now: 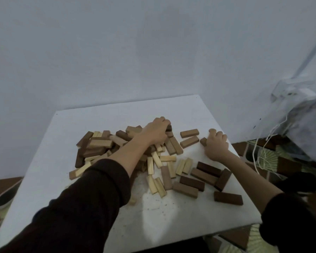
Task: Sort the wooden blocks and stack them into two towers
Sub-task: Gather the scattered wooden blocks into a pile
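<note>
Left grip: the left hand [156, 131] reaches across the heap, fingers curled down over a dark block [169, 128] at the far edge of the pile. The fingers are closed on that block; the thumb side is hidden.

Right grip: the right hand [216, 145] rests on the bench [66, 125] at the right edge, fingers bent into a loose fist. A mid-brown block [203, 141] touches the fingers on the left side of the hand; whether it is actually held cannot be told.

Block positions:
- The main pile [98, 148] lies left of centre, with pale, mid-brown and dark blocks mixed and overlapping, partly under the left forearm.
- Two mid-brown blocks [189, 137] lie flat and roughly parallel between the two hands, apart from the pile.
- A loose scatter of pale blocks [159, 172] lies in front of the pile, near the centre of the bench.
- A group of dark blocks [208, 175] lies flat in front of the right hand, some touching; one dark block [228, 198] sits alone nearest the front right edge.

No tower stands on the bench.

Both arms wear dark sleeves [84, 203]. A white cord [257, 154] hangs beside the bench on the right, over a tiled floor [244, 238].
</note>
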The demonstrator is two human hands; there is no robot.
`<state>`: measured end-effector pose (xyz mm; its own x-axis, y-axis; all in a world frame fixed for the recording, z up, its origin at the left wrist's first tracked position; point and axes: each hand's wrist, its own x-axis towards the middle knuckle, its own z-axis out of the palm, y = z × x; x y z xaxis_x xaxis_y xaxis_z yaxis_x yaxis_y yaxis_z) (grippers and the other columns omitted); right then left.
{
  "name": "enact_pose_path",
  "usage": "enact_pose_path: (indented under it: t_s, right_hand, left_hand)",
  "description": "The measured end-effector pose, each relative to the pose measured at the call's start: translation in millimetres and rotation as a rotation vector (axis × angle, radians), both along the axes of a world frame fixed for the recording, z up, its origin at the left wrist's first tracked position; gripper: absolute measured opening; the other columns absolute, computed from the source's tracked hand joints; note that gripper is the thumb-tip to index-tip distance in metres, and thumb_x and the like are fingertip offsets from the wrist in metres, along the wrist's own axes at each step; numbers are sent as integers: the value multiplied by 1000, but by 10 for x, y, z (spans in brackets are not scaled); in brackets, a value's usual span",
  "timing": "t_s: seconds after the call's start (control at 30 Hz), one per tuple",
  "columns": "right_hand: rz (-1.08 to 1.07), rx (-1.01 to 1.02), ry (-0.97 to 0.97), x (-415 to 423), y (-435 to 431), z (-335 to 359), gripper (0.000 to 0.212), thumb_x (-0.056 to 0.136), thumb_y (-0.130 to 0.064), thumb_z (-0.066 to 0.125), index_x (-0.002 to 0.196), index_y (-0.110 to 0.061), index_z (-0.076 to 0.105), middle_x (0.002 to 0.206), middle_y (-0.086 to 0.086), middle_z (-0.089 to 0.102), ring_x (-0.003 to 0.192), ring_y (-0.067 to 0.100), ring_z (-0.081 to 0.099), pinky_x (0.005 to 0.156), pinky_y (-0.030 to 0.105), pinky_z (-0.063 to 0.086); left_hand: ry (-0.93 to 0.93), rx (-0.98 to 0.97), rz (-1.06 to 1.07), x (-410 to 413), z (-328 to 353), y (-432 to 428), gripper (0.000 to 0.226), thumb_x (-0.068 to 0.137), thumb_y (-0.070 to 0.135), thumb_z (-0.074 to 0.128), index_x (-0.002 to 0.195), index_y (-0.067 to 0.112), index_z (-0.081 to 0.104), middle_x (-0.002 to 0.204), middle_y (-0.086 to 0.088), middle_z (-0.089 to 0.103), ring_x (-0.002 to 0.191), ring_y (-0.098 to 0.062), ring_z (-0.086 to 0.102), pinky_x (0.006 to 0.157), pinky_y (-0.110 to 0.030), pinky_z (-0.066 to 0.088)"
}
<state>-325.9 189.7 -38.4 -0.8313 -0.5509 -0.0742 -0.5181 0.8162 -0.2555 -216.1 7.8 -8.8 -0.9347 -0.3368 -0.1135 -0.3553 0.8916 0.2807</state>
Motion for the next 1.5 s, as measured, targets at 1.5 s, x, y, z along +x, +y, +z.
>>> enact_pose_path:
  t_s: [1.5]
  right_hand:
    - [427, -292, -156, 475, -877, 348, 47, 96, -32, 49, 136, -10, 40, 132, 17, 40, 120, 31, 33, 96, 39, 32]
  left_hand:
    - [427, 144, 276, 738, 395, -536, 40, 77, 20, 67, 115, 11, 55, 103, 2, 46, 97, -15, 47, 84, -27, 42]
